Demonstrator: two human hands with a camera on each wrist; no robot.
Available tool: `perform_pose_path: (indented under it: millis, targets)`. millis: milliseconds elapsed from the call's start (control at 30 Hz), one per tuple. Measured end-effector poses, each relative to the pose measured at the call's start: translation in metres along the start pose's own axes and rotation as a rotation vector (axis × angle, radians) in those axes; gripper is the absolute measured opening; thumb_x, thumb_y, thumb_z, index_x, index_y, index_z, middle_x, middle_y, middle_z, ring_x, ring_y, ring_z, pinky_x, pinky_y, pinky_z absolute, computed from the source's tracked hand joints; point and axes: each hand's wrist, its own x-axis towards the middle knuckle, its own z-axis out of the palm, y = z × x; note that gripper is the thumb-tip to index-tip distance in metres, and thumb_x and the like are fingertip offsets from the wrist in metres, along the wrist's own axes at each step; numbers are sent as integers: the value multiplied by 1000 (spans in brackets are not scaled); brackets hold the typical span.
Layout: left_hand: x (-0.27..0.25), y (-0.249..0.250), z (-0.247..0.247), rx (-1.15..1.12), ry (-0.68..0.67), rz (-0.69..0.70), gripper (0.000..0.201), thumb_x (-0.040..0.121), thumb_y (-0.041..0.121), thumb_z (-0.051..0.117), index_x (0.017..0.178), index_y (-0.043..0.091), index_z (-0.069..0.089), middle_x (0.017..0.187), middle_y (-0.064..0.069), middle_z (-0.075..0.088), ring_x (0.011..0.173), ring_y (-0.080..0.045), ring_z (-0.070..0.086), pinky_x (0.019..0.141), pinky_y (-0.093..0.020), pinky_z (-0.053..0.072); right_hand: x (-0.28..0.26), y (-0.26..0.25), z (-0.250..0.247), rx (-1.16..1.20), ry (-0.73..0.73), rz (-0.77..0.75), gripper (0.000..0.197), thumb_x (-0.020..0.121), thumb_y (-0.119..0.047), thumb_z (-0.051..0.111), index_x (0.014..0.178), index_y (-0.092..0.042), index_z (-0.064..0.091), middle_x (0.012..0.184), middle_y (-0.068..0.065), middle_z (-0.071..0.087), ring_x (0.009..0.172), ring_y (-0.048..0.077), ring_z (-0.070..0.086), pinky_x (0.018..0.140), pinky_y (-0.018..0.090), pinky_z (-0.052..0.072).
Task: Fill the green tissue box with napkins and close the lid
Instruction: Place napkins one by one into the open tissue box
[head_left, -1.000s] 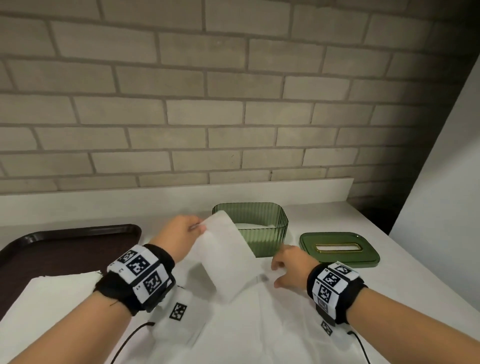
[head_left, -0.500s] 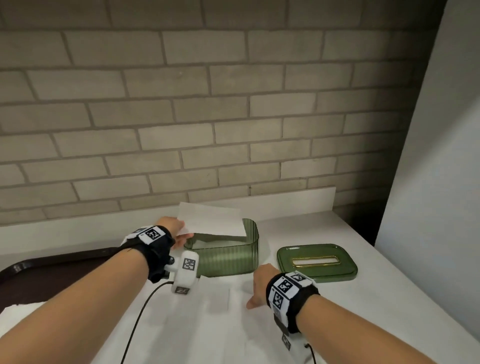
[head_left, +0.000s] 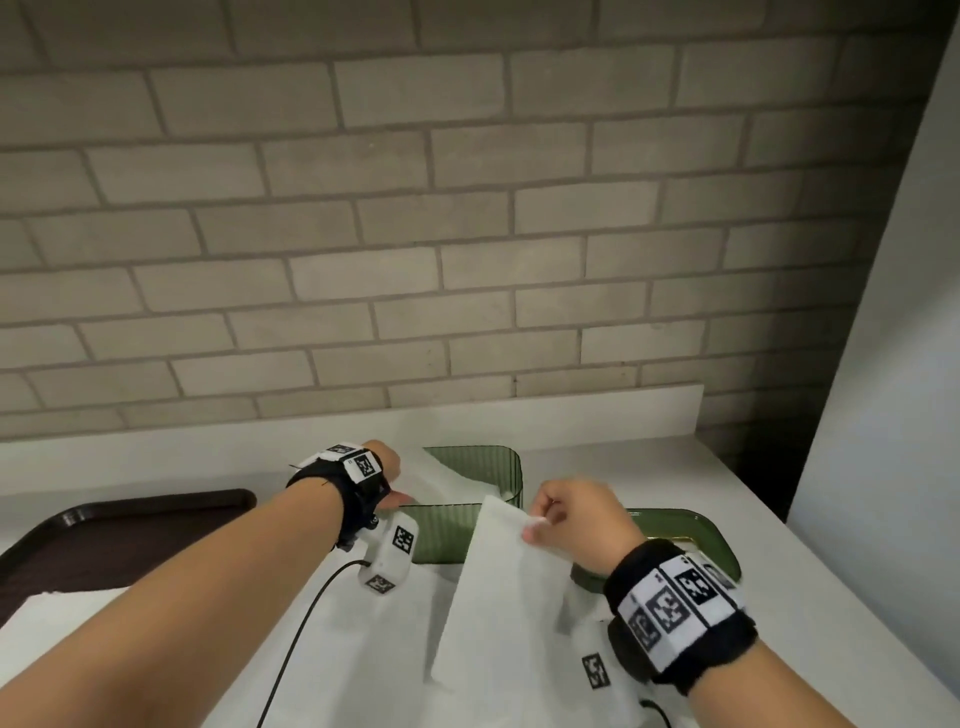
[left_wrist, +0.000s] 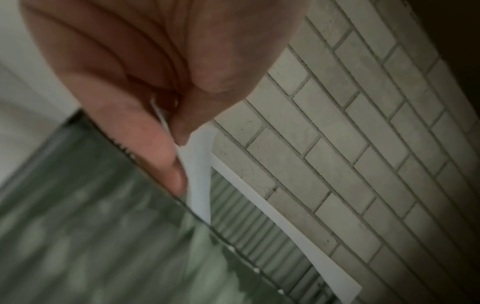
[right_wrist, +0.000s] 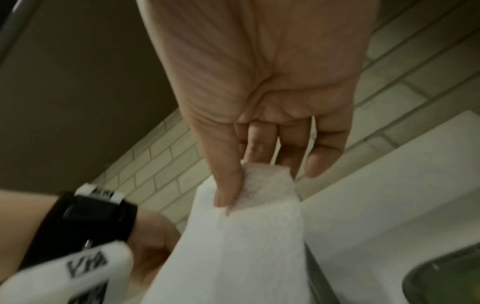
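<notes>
The ribbed green tissue box (head_left: 491, 465) stands open on the white counter, with white napkins inside. My left hand (head_left: 387, 470) is at the box's left rim and pinches a white napkin (left_wrist: 198, 174) between thumb and fingers over the box (left_wrist: 78, 236). My right hand (head_left: 576, 519), just right of the box, pinches the top corner of another white napkin (head_left: 498, 587) lifted from the pile; the right wrist view shows its thumb on that napkin (right_wrist: 246, 236). The green lid (head_left: 696, 530) with a slot lies flat to the right, partly hidden by my right hand.
A pile of white napkins (head_left: 353, 649) covers the counter in front of me. A dark brown tray (head_left: 119, 530) lies at the left. A brick wall (head_left: 467, 234) rises behind the counter, and a white panel (head_left: 893, 364) stands at the right.
My left hand has carried its napkin from in front of the box down into it. My right hand left the pile and lifted another napkin by its corner. The camera has tilted upward.
</notes>
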Motion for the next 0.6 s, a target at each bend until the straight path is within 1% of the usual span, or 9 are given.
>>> perform_pose_path:
  millis: [67,133,200,267,333,367,467,533,600]
  targets:
    - [-21,19,-4,-169,-40,-37,44,97,28,44,131,-1,47,131,-16,54,85,-12,69,78,-28,57,0,5,-20,119,62,16,5,85,-20,66,87,-22,62,87,-4,65,76,8,58,59,15,42]
    - [-18,25,-2,-54,-50,4,44,97,8,40,140,0,36,140,-15,46,75,-5,60,74,-23,58,3,13,-36,247,108,30,13,89,-18,61,101,-21,66,95,-4,67,88,12,62,71,20,46]
    - [-8,24,-1,21,-63,10,42,97,9,41,138,1,39,139,-14,47,72,-6,54,65,-18,56,8,21,-52,353,184,36,19,92,-15,58,108,-14,67,98,-1,69,91,15,63,76,23,48]
    - [-5,23,0,231,-104,-11,38,95,17,46,130,3,50,136,-14,50,98,-20,61,83,-27,54,15,26,-65,496,251,76,19,93,-12,55,109,-10,67,99,4,70,91,19,64,79,28,50]
    - [5,19,5,385,-88,10,38,92,18,49,127,3,52,130,-16,52,115,-31,54,98,-40,46,23,28,-74,603,264,130,15,93,-12,54,102,-12,66,101,8,69,96,25,63,84,36,52]
    - [0,23,6,421,-52,11,36,90,16,52,124,3,54,125,-15,55,113,-30,56,98,-43,47,27,27,-77,637,254,149,12,93,-11,54,98,-13,65,102,10,69,97,26,63,82,35,52]
    - [-17,43,3,583,-132,83,31,83,10,62,112,0,60,109,-13,65,101,-26,65,89,-42,53,42,21,-81,714,256,172,9,93,-8,52,93,-11,61,104,14,66,94,26,61,78,35,52]
    - [-24,53,-2,579,-153,87,32,87,8,56,117,-2,58,109,-12,63,103,-23,63,90,-32,51,56,18,-81,762,296,201,11,92,-2,49,98,-8,56,111,18,62,97,30,59,80,40,51]
    - [-32,58,-8,656,-112,141,30,94,8,47,120,-3,56,112,-14,60,96,-21,57,76,-27,48,68,14,-79,871,329,238,18,90,7,44,104,-5,49,114,23,56,98,33,56,72,40,51]
